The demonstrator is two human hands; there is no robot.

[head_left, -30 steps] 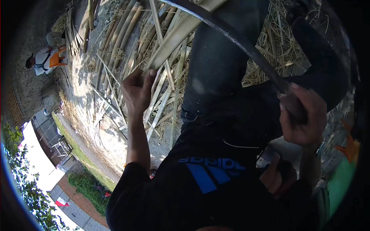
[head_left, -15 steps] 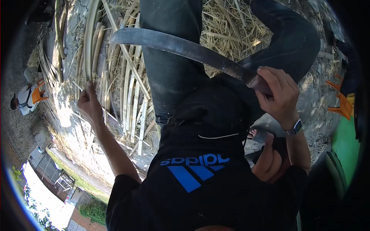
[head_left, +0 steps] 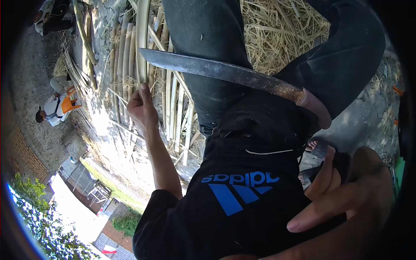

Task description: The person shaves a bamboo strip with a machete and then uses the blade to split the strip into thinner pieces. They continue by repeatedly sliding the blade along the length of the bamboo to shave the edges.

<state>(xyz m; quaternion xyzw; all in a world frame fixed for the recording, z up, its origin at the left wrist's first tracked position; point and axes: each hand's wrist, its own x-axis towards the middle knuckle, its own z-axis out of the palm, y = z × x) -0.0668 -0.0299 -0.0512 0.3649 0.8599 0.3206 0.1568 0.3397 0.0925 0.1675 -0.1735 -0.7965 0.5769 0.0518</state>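
Note:
A long split strip of bamboo (head_left: 142, 43) runs up from my left hand (head_left: 144, 108), its lower end pinched between thumb and fingers. The curved blade (head_left: 216, 70) with a brown handle (head_left: 315, 108) lies across my lap and thighs, its tip beside the strip. No hand touches it. Close to the camera at the lower right, my right hand (head_left: 346, 208) is empty with its fingers stretched out and apart. A thin sliver (head_left: 268, 152) rests on my black shirt.
Bamboo pieces (head_left: 125, 56) lie on the ground at the left, and straw-like shavings (head_left: 275, 37) between my legs. A person (head_left: 54, 108) sits on an orange chair (head_left: 68, 104) at the far left. Another person's foot (head_left: 320, 148) shows at the right.
My right hand has let go of the blade's handle and moved down toward the camera. The blade now rests on my lap. My left hand still holds the strip.

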